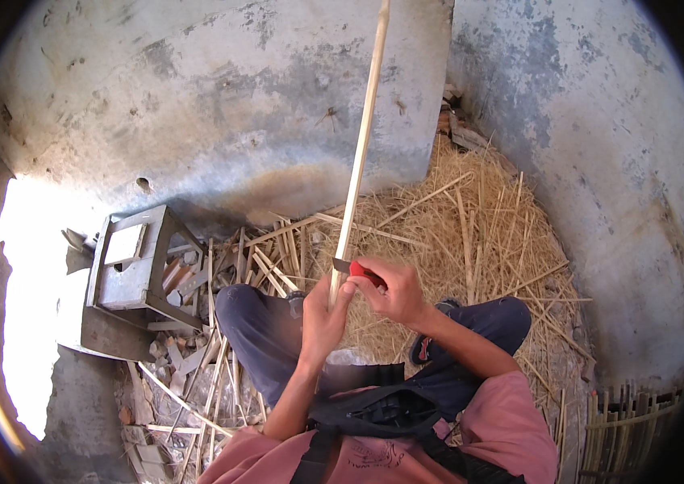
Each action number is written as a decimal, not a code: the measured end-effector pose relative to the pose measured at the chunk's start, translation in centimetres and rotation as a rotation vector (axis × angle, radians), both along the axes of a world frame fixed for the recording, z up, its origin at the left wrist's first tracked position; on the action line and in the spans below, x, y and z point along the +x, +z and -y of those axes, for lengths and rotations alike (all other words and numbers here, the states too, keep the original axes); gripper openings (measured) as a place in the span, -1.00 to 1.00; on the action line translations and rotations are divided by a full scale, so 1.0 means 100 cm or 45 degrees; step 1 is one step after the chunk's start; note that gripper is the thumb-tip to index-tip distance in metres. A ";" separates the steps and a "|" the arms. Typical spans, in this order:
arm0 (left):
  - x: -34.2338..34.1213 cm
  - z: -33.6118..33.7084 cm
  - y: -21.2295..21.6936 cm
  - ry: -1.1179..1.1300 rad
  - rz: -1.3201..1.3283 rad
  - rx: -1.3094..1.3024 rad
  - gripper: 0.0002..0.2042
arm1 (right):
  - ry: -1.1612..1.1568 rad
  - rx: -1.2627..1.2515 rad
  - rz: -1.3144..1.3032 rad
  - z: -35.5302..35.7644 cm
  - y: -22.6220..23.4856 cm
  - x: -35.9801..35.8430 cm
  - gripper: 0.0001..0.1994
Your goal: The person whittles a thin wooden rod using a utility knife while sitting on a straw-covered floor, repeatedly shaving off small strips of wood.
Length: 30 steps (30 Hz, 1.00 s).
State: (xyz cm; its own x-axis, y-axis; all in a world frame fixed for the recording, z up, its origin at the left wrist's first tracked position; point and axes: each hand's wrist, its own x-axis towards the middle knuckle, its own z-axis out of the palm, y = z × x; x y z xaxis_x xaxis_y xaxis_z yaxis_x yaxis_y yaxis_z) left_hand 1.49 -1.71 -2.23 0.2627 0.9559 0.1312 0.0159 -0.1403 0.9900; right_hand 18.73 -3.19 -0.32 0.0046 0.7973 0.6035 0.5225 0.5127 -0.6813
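A long pale strip of split wood or bamboo (364, 129) rises from my lap toward the top of the view, leaning slightly right. Its lower end sits in my left hand (324, 321), whose fingers close round it. My right hand (394, 292) grips the red handle of a knife (364, 274). The knife's short dark blade lies across the strip just above my left thumb. Both hands are close together, over the gap between my bent knees. The fingers of my right hand partly hide the handle.
Fine shavings (439, 218) and loose strips cover the floor ahead and to the right. A wooden stool-like frame (128, 266) lies tipped at the left, beside rubble (181, 355) and a bright opening. Stained walls (221, 105) stand close around. Upright sticks (628, 427) form a rack at lower right.
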 end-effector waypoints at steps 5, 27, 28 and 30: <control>-0.007 0.003 0.014 -0.029 -0.098 -0.014 -0.73 | -0.004 0.018 -0.041 -0.005 0.001 0.013 -0.74; -0.009 0.004 0.032 -0.196 -0.178 0.181 -0.66 | 0.169 0.175 0.283 -0.007 -0.011 0.021 -0.70; -0.009 0.003 0.031 -0.190 -0.217 0.216 -0.66 | 0.170 0.176 0.288 -0.006 -0.010 0.021 -0.70; -0.011 0.002 0.029 -0.179 -0.296 0.284 -0.65 | 0.167 0.179 0.295 -0.005 -0.008 0.020 -0.71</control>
State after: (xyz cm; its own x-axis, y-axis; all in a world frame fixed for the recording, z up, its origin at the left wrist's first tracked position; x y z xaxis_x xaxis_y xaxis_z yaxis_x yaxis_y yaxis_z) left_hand 0.41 -1.92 0.67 0.4369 0.8628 0.2544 0.2023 -0.3698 0.9068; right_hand 20.77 -2.64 -1.12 -0.2441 0.6907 0.6807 0.5788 0.6670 -0.4692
